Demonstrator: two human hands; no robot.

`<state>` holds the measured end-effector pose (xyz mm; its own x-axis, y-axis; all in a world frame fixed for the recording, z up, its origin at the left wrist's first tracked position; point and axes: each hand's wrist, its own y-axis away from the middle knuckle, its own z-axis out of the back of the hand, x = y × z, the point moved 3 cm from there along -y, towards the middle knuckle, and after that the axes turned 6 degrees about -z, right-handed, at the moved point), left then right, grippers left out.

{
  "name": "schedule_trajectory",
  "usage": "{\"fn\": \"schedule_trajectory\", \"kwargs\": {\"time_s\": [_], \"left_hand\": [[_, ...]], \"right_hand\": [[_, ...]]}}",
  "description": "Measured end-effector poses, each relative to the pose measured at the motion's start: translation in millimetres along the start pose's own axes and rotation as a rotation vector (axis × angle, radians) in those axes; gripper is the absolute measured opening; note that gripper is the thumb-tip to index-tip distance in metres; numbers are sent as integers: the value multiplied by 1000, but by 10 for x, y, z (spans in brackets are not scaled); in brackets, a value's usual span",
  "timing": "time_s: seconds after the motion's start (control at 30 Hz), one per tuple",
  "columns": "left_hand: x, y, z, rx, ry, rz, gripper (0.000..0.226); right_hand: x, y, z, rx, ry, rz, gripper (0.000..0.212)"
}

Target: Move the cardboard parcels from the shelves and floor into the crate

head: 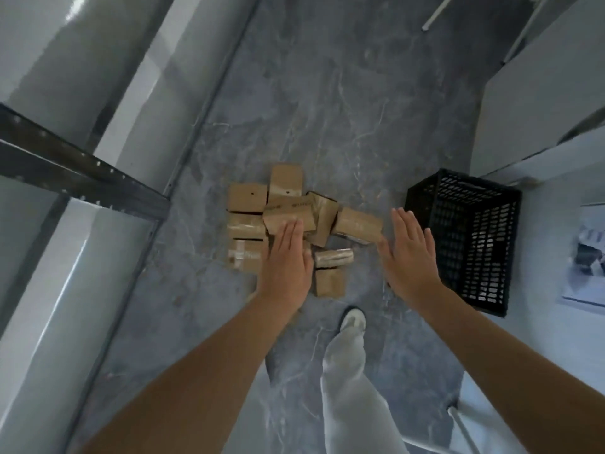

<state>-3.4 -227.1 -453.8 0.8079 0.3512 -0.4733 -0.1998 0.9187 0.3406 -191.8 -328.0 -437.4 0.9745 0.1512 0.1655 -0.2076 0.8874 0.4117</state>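
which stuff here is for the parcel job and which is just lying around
For the job: cardboard parcels in a heap; black crate to their right; left hand, right hand, both flat.
Lying about: white rod; printed sheet.

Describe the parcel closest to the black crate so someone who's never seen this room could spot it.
Find the black slatted crate on the grey floor at the right. Just left of it lies a heap of cardboard parcels; the parcel sits at the heap's right edge, past the fingertips of the right hand. Unlike the rest, it sticks out toward the crate, tilted.
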Motion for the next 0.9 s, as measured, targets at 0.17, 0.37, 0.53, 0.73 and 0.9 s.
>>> {"fn": "schedule_trajectory", "kwargs": {"time_s": [0.17, 0.37, 0.53, 0.73, 0.9], "left_hand": [[442, -519, -1310, 98, 10, 96, 55], [880, -1279, -2998, 189, 40, 94, 47], [1185, -1545, -3997, 124, 227, 339, 41], [1260, -1731, -4323, -7, 426, 694, 34], [1112, -1704, -4033, 51, 761, 810, 34]], "right_hand": [[-492, -828, -1191, 136, 22, -12, 54], [-1000, -1731, -3060, 423, 23, 86, 56], [-1265, -2255, -4105, 453, -351, -340, 50], [-1214, -2404, -4437, 540, -483, -543, 49], [-1066, -2231, -3922, 470, -631, -636, 54]]}}
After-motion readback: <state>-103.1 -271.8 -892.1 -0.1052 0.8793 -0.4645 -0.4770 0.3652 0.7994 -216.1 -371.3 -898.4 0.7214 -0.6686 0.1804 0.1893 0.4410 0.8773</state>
